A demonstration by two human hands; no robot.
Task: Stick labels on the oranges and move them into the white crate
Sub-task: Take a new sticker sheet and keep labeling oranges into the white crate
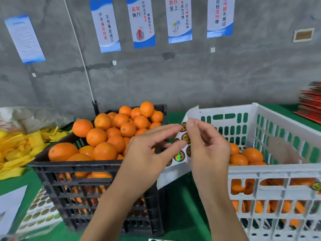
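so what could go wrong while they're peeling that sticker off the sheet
1. The label sheet hangs curled between both hands; the sticker at the right hand fingertips could fold onto itself or tear.
2. The black crate is heaped above its rim, so a bump from the left hand might roll an orange off.

The oranges [111,136] are round and bright, piled high in a black crate [97,173]. Right of it stands the white crate [278,171], with a few oranges low inside. Between the two crates a white label sheet [180,153] is held up, tilted, with round gold stickers on it.
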